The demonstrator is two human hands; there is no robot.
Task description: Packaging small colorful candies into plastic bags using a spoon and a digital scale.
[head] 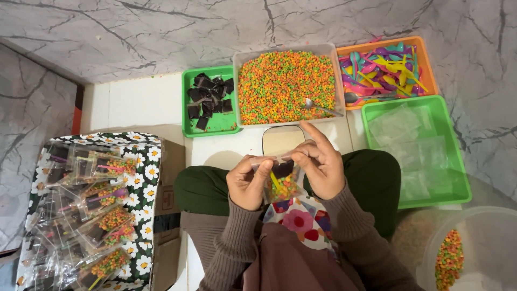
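My left hand (246,180) and my right hand (322,164) pinch the top edge of a small clear plastic bag (281,180) between them, above my lap. The bag holds colourful cereal balls, a dark chocolate piece and a yellow spoon. Both hands grip the bag's opening, fingers closed on it. Just beyond my hands lies a pale rectangular object (282,139) on the floor.
A clear tub of colourful cereal balls (286,86) with a metal spoon sits ahead, a green tray of dark chocolate pieces (208,99) to its left, an orange tray of plastic spoons (381,70) and a green tray of empty bags (414,151) to the right. Filled bags fill a flowered box (86,210) at left. A clear bowl (474,253) is at lower right.
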